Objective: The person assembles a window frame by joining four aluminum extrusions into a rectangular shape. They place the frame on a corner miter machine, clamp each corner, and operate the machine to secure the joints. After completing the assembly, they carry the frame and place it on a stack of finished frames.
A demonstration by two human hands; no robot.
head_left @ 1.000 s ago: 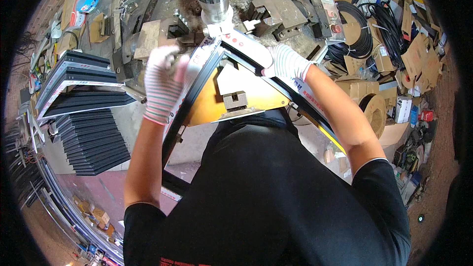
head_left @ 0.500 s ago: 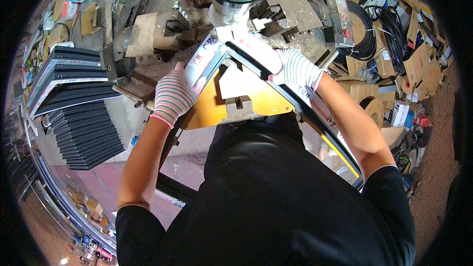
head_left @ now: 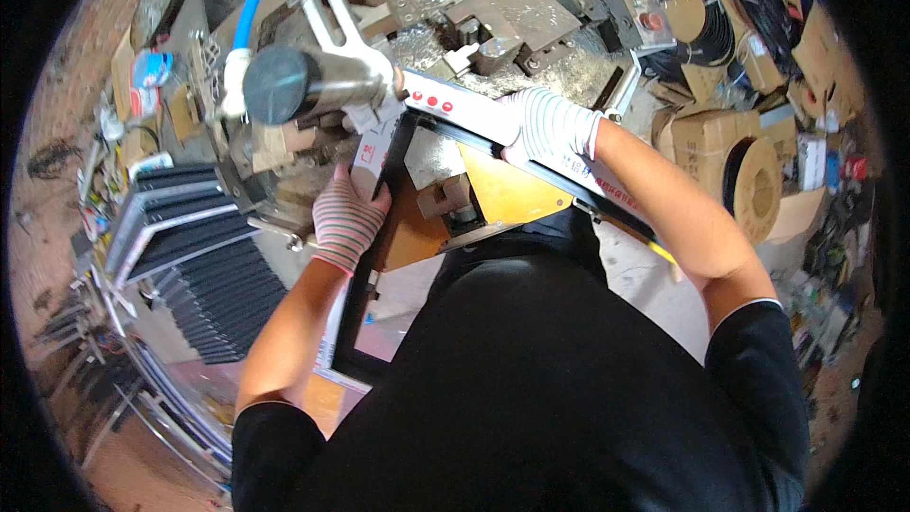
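Note:
A black metal frame with white printed film on its outer faces lies across the machine in front of me. Its near corner is beside the base of a shiny upright cylinder. My left hand, in a striped knit glove, is closed around the left bar, thumb on the inner side. On the upper right bar, my right hand, gloved alike, grips with fingers over the film and thumb at the inner edge. Inside the frame's angle show a yellow plate and a metal block.
Dark angled profiles are stacked at the left. A blue hose rises beside the cylinder. A control box with red buttons stands far right, near a black cable coil, cardboard boxes and a spool.
The whole view has shifted and tilted, with the cylinder now leaning left. The frame's corner appears farther left and its left bar steeper. Both hands still hold the frame.

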